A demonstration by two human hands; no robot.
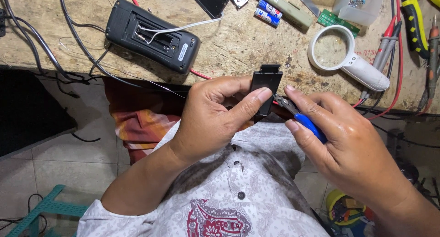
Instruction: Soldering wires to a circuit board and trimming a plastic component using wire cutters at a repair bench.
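Just off the worktop edge at centre frame, left hand grip clasps a black battery cover, right hand grip clenches blue-handled cutters touching it, over open lap space.

1. Your left hand comes up from the lower left, forearm bare, wrist slightly bent, knuckles toward the camera.
2. Its thumb lies flat and stretched to the right, fingers curled behind in a pinch grip.
3. Your right hand reaches in from the lower right, back of the hand up.
4. Its fingers are curled closed, forefinger extended toward the left thumb, the two hands nearly meeting.
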